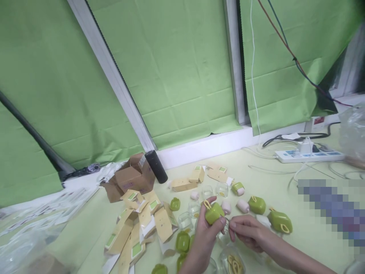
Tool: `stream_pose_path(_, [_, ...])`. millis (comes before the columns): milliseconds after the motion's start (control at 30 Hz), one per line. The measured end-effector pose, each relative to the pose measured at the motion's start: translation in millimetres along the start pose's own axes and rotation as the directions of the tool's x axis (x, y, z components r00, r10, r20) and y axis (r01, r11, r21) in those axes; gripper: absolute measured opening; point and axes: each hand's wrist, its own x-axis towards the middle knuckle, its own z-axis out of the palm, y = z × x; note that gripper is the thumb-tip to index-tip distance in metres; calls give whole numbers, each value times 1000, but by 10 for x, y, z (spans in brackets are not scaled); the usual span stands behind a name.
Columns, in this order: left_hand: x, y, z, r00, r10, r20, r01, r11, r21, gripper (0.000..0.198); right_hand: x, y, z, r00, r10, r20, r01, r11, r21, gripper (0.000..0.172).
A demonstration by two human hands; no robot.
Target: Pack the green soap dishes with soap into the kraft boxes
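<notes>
My left hand (205,232) is closed round a small green case (213,213) with a yellow loop at its top, held just above the table. My right hand (247,230) is beside it on the right, its fingertips pinched on something thin at the case's side that I cannot make out. Under my hands lie clear plastic shells (186,220) and more green cases (182,241). A clear dish with yellow loops (234,263) sits below my right hand.
A heap of tan cardboard cards (142,224) and a brown box (134,179) lie left, with a black cylinder (156,166). Other green cases (280,221) and pink-white pieces (243,206) lie right. A power strip (308,155) with cables sits far right. Plastic bags (25,236) at left.
</notes>
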Motion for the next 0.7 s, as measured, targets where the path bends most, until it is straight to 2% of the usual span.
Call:
stream_pose_path(167, [10, 26, -16, 1000, -6, 5, 6, 999, 53, 55, -17, -10, -10, 1000, -1, 0, 1, 1000, 24, 42])
stream_pose_path(500, [42, -16, -14, 1000, -22, 15, 22, 1000, -2, 53, -10, 2, 14, 1000, 23, -6, -23, 999, 33, 42])
stream_pose_path(700, [33, -9, 39, 1000, -17, -6, 18, 990, 141, 50, 0, 17, 9, 999, -48, -23, 48, 999, 17, 42])
